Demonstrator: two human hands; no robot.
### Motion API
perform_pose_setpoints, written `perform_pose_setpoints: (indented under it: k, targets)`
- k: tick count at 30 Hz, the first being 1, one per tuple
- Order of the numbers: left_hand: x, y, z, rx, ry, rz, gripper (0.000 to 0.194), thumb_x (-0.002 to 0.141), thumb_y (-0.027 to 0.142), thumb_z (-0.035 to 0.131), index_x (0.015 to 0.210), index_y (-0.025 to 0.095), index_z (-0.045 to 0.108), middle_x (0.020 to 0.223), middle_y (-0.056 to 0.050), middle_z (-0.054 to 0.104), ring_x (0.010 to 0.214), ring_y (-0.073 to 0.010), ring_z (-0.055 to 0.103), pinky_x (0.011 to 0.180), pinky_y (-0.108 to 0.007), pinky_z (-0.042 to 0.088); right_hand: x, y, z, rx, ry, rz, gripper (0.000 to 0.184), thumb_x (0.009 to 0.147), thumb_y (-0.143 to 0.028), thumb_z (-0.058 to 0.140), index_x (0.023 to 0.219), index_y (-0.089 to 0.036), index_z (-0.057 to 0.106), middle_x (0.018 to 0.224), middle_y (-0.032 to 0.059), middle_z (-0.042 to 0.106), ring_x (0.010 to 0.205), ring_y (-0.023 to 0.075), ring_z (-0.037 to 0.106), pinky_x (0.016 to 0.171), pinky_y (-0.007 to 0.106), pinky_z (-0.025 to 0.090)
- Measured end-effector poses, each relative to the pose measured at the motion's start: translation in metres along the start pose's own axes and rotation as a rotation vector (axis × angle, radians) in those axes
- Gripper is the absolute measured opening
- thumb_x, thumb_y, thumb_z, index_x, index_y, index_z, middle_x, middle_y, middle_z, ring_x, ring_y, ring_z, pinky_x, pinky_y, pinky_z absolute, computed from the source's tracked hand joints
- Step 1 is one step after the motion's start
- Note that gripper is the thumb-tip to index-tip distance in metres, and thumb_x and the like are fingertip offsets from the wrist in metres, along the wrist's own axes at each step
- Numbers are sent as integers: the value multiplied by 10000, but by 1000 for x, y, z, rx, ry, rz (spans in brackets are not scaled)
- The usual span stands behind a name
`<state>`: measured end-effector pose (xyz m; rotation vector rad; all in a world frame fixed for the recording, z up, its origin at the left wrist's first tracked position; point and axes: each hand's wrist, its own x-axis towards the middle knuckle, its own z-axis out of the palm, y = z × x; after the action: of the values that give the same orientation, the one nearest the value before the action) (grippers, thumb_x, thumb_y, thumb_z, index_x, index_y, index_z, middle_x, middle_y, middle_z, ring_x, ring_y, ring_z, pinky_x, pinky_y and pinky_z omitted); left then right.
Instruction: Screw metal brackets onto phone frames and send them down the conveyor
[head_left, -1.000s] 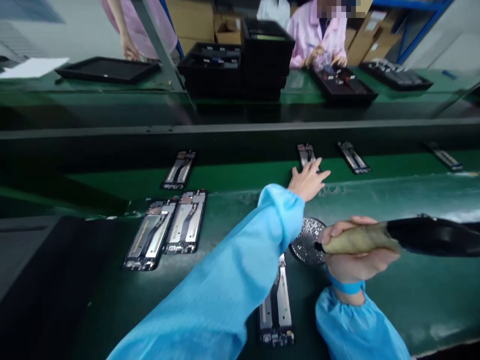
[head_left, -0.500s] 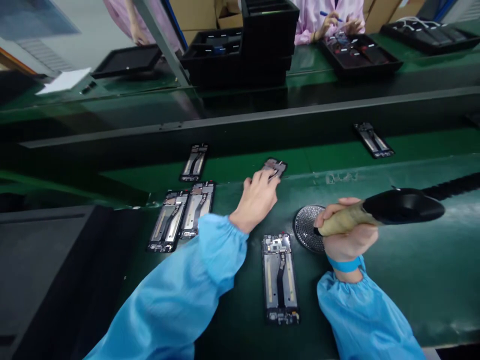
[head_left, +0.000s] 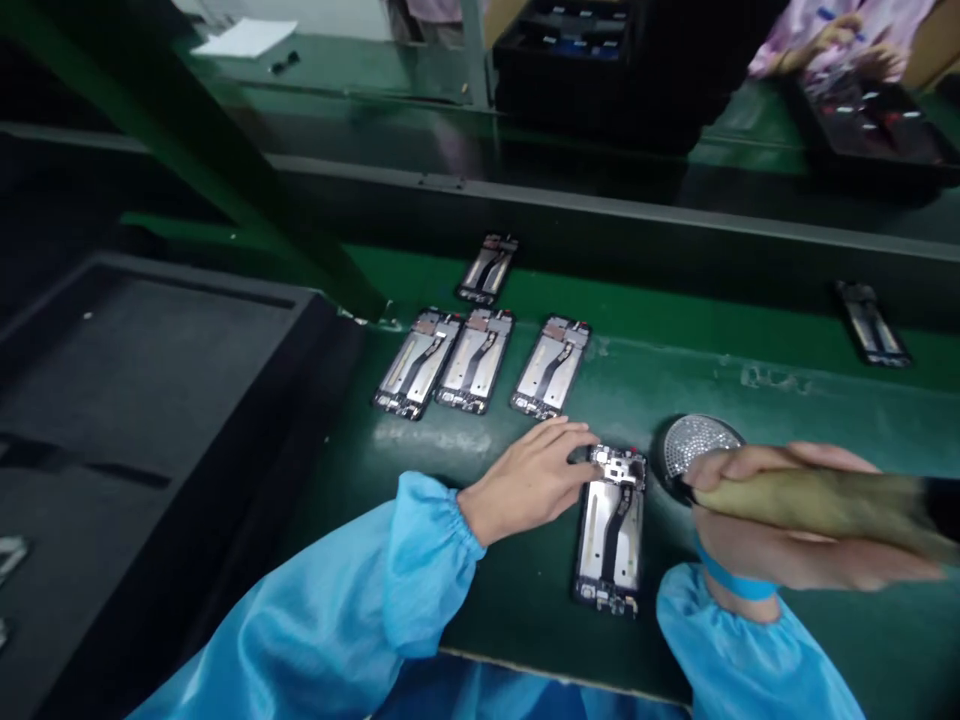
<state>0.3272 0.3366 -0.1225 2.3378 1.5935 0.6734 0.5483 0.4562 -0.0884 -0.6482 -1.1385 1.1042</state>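
My left hand (head_left: 532,480) lies flat on the green mat with its fingertips touching the top left corner of a phone frame (head_left: 611,525) that lies in front of me. My right hand (head_left: 780,535) grips a powered screwdriver (head_left: 825,500) by its tan taped handle, held sideways just right of that frame. A round perforated metal dish (head_left: 694,445) sits right behind the tool's tip. Three more phone frames (head_left: 480,360) lie side by side farther back on the mat.
A large black foam tray (head_left: 150,400) fills the left. Single phone frames lie on the conveyor belt at the middle (head_left: 489,268) and the right (head_left: 874,322). Stacked black trays (head_left: 600,50) stand beyond, where another person's hands (head_left: 832,40) work.
My left hand fetched a phone frame from the belt, set it third in the row, then dropped back onto the near frame. The view shifted left and down.
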Motion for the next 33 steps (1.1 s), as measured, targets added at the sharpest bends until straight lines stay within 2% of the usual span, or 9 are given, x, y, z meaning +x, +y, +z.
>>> perform_pose_setpoints:
  k: [3,7,19,21,23,25,27,30,33]
  targets:
    - [4,1,-2,-42,-24,-25,288,1052,145,689,1311,219,789,1512,-130,677,1516,-304,593,1373,-562,422,-22,-2,31,21,-176,29,601,980,-829,513,1158,-304,747,704,4,726,508,245,661,516,458,593]
    - [7,2,-3,-59,-18,-27,263,1057,127,664,1265,206,804,1502,-134,678,1508,-307,595,1376,-560,418,-31,8,50,16,-218,52,552,988,-804,532,1124,-321,761,672,-6,707,460,240,613,482,441,554]
    - [5,-1,2,-37,36,-9,240,1050,131,669,1239,201,799,1481,-129,691,1503,-301,590,1359,-547,433,-42,23,50,-9,-233,40,559,935,-840,553,1046,-327,741,650,-11,663,443,221,582,448,397,521]
    - [1,8,4,-25,59,37,191,1050,150,662,1174,186,803,1391,-137,732,1453,-303,622,1337,-533,453,-41,23,51,-7,-214,57,590,922,-861,556,1021,-306,732,634,-11,655,443,216,583,445,384,513]
    - [-6,26,6,-53,22,167,140,1062,252,689,1128,197,799,1301,-118,759,1321,-280,689,1285,-479,496,-31,20,46,-19,-181,62,640,926,-886,527,1043,-287,716,626,-9,656,456,217,600,458,378,520]
    - [-14,43,9,-73,-70,295,243,1055,427,749,1159,210,782,1287,-92,760,1193,-254,727,1218,-428,532,-12,16,34,-45,-105,-9,694,918,-922,501,1076,-275,695,629,-12,662,456,214,605,467,379,533]
    - [-14,51,10,-23,-144,291,379,1027,513,802,1242,204,751,1331,-89,752,1186,-259,734,1185,-425,538,9,11,19,-92,19,-118,713,915,-938,488,1074,-267,670,619,-25,654,423,200,578,450,371,529]
    - [15,37,7,107,-147,179,361,1049,369,795,1343,176,711,1424,-118,738,1341,-309,703,1243,-484,485,30,7,2,-163,145,-136,725,915,-946,468,1040,-253,638,568,-49,603,372,184,523,397,346,482]
    - [75,5,2,212,-128,110,314,1088,133,654,1397,160,700,1546,-142,692,1497,-318,627,1295,-507,442,33,11,-2,-177,162,-87,713,904,-935,507,1027,-241,623,574,-57,595,377,173,526,389,331,470]
